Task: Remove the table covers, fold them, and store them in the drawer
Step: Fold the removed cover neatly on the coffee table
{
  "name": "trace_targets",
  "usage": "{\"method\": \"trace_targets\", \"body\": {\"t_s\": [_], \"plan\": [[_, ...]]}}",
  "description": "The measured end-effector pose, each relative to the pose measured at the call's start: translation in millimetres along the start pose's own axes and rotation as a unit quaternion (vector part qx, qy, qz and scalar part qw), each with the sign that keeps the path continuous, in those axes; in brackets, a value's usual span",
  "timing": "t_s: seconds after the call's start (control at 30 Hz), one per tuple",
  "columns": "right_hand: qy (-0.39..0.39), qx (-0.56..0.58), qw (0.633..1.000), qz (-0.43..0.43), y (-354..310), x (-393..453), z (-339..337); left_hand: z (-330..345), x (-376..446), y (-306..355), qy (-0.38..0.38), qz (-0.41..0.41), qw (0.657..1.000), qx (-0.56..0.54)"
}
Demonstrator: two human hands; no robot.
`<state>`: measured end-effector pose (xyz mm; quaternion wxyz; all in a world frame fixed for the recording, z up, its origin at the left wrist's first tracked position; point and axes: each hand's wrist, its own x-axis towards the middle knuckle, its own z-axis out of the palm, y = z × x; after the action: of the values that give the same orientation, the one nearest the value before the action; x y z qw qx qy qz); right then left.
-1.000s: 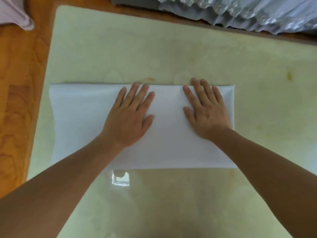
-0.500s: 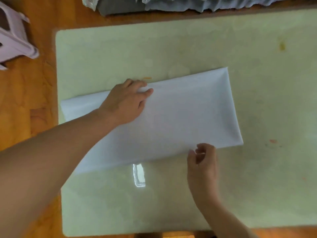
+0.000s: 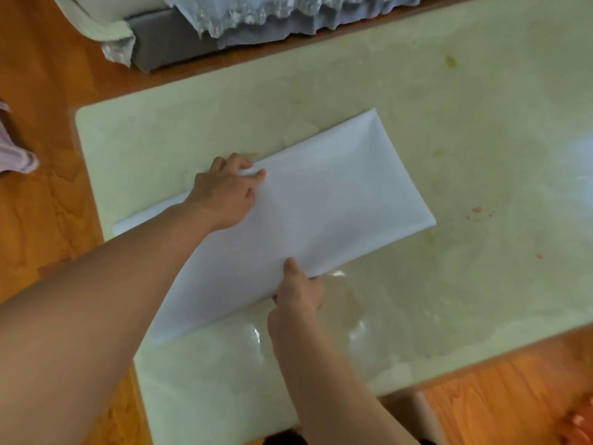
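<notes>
A white table cover [image 3: 337, 200], folded into a long rectangle, lies slanted on the pale green glossy table [image 3: 465, 130]. My left hand [image 3: 224, 192] grips the cover's far long edge, fingers curled over it. At the near long edge, my right hand [image 3: 298, 293] pinches the cover with the thumb on top and the fingers underneath. My left forearm hides the cover's left end.
A grey sofa base [image 3: 179, 43] with pale draped fabric [image 3: 272, 11] runs along the far side. Orange wooden floor [image 3: 38, 220] surrounds the table. A pinkish stool [image 3: 14, 155] shows at the left edge. Small stains [image 3: 478, 211] mark the table to the right.
Both hands lay flat on the cover a second ago. Now the left hand grips the far edge and the right hand has taken the near edge. The view has swung, so the cover looks slanted.
</notes>
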<state>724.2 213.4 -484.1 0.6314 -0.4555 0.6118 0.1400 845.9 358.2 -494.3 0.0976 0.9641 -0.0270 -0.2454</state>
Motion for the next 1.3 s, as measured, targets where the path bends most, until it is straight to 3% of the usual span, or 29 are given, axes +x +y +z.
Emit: {"method": "trace_targets", "body": {"t_s": [0.17,0.3,0.4,0.5,0.6,0.63,0.7,0.73,0.8,0.83,0.87,0.93,1.03,1.13,1.2,1.3], "plan": [[-0.051,-0.053,0.997,0.032,-36.0,4.5,-29.3,3.1,-15.8,11.4,-0.029,0.017,0.998,0.044],[-0.042,-0.187,0.98,-0.055,-84.8,31.5,-92.9,24.6,-53.0,49.3,-0.064,-0.018,0.998,-0.023],[-0.062,-0.334,0.931,-0.131,-139.3,63.6,-144.4,57.7,-94.9,112.2,-0.043,-0.052,0.996,-0.066],[-0.111,-0.45,0.874,-0.148,-207.4,106.4,-182.3,96.7,-120.4,183.8,-0.004,-0.095,0.987,-0.125],[-0.159,-0.527,0.813,-0.192,-261.9,147.7,-203.7,127.0,-120.1,230.0,0.063,-0.046,0.993,-0.092],[-0.159,-0.553,0.784,-0.231,-269.2,156.2,-209.3,135.2,-117.8,236.1,0.098,-0.016,0.994,-0.045],[-0.114,-0.638,0.669,-0.364,-271.1,165.3,-225.3,143.6,-115.1,238.7,0.143,0.026,0.989,0.031],[-0.097,-0.657,0.582,-0.469,-270.0,169.4,-235.4,144.2,-114.7,238.3,0.155,0.048,0.985,0.064],[-0.137,-0.643,0.367,-0.658,-266.5,180.6,-254.9,141.2,-115.2,235.8,0.15,0.082,0.977,0.124],[-0.179,-0.625,0.281,-0.706,-266.7,189.7,-263.5,138.4,-114.8,234.1,0.132,0.094,0.976,0.145],[-0.217,-0.619,0.225,-0.72,-267.9,201.9,-271.0,134.8,-114.5,232.4,0.113,0.102,0.976,0.156],[-0.263,-0.65,0.181,-0.689,-271.4,213.9,-282.0,128.7,-114.2,227.8,0.082,0.118,0.977,0.157],[-0.266,-0.688,0.135,-0.661,-272.8,219.7,-289.2,119.2,-114.8,219.4,-0.015,0.152,0.969,0.196],[-0.231,-0.711,0.036,-0.663,-269.8,220.5,-291.2,119.3,-118.3,213.4,-0.108,0.159,0.949,0.249],[-0.238,-0.706,-0.016,-0.666,-276.9,219.0,-289.9,122.1,-117.4,215.7,-0.11,0.162,0.944,0.264],[-0.283,-0.68,-0.04,-0.675,-290.4,221.3,-286.2,126.7,-116.0,216.8,-0.107,0.155,0.948,0.257]]}}
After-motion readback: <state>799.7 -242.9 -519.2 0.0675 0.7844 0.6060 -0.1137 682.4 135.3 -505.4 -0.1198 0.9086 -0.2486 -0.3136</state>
